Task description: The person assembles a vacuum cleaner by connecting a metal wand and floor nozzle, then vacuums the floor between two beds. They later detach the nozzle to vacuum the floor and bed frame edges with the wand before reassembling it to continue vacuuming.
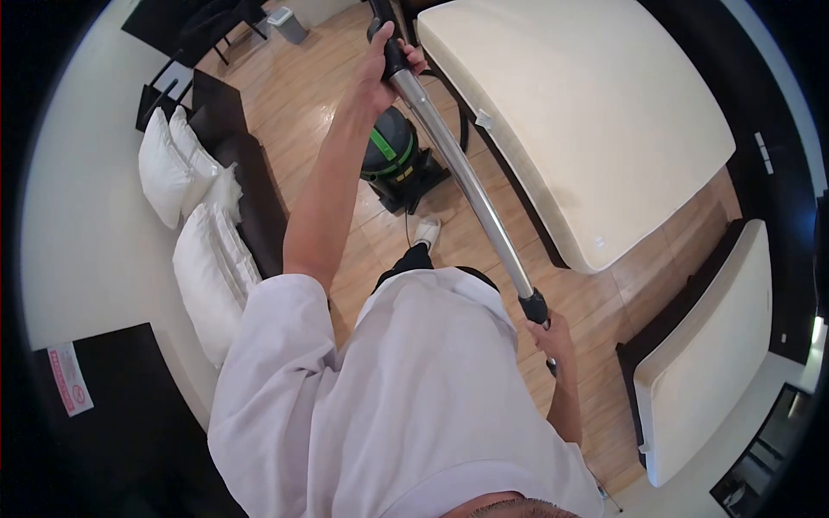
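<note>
Gripping a long tube [464,177] — left hand [390,69] and right hand [555,337] curled round it, well apart.

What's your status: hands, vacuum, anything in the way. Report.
Left hand gripping black handle. Right hand gripping tube by black collar. Vacuum cleaner on floor. Mattress close by, possible obstacle.

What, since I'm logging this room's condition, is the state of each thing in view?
Wand: slanted, gripped in two places
Left hand: closed around the wand
Right hand: closed around the wand
Vacuum: upright; cannot tell if running
Big mattress: bare
Small mattress: bare
Pillows: propped close together
Bin: upright; contents unclear
</note>
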A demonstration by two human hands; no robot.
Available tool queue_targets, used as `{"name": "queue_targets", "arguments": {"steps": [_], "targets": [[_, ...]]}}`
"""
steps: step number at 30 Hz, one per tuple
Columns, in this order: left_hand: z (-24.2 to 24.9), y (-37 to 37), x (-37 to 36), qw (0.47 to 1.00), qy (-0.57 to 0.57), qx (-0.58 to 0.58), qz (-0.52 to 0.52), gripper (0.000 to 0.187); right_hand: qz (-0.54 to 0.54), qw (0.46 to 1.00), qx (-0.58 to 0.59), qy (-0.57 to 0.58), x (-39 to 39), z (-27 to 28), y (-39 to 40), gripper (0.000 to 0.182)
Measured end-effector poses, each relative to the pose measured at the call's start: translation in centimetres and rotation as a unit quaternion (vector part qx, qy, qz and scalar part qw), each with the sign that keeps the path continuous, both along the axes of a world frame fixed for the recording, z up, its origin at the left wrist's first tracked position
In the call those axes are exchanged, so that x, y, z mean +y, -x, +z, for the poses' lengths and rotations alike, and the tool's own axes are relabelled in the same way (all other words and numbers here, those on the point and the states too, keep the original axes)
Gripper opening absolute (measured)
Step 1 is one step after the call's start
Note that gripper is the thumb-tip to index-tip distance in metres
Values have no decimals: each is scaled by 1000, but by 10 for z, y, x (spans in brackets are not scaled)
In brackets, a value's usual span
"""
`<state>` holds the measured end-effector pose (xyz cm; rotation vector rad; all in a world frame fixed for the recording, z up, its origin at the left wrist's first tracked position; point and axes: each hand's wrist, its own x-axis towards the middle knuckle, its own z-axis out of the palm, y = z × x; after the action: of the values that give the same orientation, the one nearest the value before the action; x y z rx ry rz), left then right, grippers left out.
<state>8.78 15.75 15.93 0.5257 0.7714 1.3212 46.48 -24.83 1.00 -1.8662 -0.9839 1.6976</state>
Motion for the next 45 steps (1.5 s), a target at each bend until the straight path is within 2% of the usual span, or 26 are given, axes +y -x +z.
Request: {"name": "queue_targets", "arguments": {"steps": [4, 7, 9, 11, 12, 13, 14, 15, 16, 17, 18, 19, 21, 22, 23, 24, 26, 27, 28, 30, 34, 37, 42, 45], "targets": [[-4, 10, 2, 1000, -18, -1, 5, 38, 24, 998, 37, 38, 4, 18, 3, 19], [-7, 16, -1, 999, -36, 19, 35, 36, 44, 999, 2, -2, 8, 19, -2, 19], [-6, 18, -3, 999, -31, -21, 25, 35, 42, 978, 183, 87, 6, 15, -15, 19], [-7, 20, 4, 997, -31, -64, 9, 33, 34, 979, 173, 107, 3, 8, -20, 20], [-9, 22, 4, 995, -43, -86, 34, 32, 22, 979, 159, 127, -2, 8, -23, 20], [-14, 23, 5, 991, -50, -108, 55, 30, 32, 991, 86, 101, -4, 12, -30, 23], [-20, 33, 13, 988, -87, -57, 116, 27, 36, 996, 14, 79, 1, 22, -36, 27], [-40, 53, 29, 986, -91, -43, 134, 26, 12, 999, -6, 42, 15, 48, -36, 24], [-57, 65, 34, 979, -87, 32, 180, 27, -22, 998, 48, -33, 18, 41, -52, 16], [-62, 71, 28, 984, -134, -8, 117, 25, -67, 998, 7, -9, 37, 69, -51, 9], [-60, 66, 18, 990, -111, -22, 86, 26, -83, 992, 12, -99, 46, 71, -60, 5], [-64, 54, 9, 993, -60, -49, 94, 27, -136, 977, 5, -161, 62, 87, -65, 9], [-68, 11, -26, 997, -22, -29, 69, 29, -238, 928, 84, -274, 90, 97, -85, 11], [-69, -6, -39, 998, -10, -18, 64, 32, -261, 880, 177, -356, 111, 114, -84, 23], [-67, -23, -53, 998, -1, -12, 59, 34, -265, 833, 261, -410, 126, 137, -83, 23], [-68, -40, -68, 998, 4, -5, 57, 35, -296, 795, 287, -446, 134, 140, -91, 23], [-85, -56, -79, 999, 20, -18, 41, 43, -361, 725, 326, -487, 153, 159, -102, 19], [-82, -65, -90, 999, 16, -1, 29, 45, -401, 704, 307, -500, 156, 169, -108, 23], [-78, -73, -99, 1000, 11, 16, 19, 47, -393, 705, 317, -498, 156, 167, -119, 23], [-80, -80, -107, 1000, 15, 3, 6, 48, -484, 638, 345, -490, 160, 166, -143, 24], [-61, -100, -136, 996, 63, -55, 7, 47, -454, 608, 362, -542, 149, 160, -126, 19], [-45, -120, -147, 981, 118, -152, -4, 46, -550, 566, 340, -512, 151, 152, -113, 19], [-39, -117, -147, 969, 157, -189, 1, 43, -561, 536, 323, -542, 142, 155, -95, 21], [-34, -125, -148, 969, 171, -181, -1, 54, -550, 527, 326, -560, 139, 142, -98, 24]]}}
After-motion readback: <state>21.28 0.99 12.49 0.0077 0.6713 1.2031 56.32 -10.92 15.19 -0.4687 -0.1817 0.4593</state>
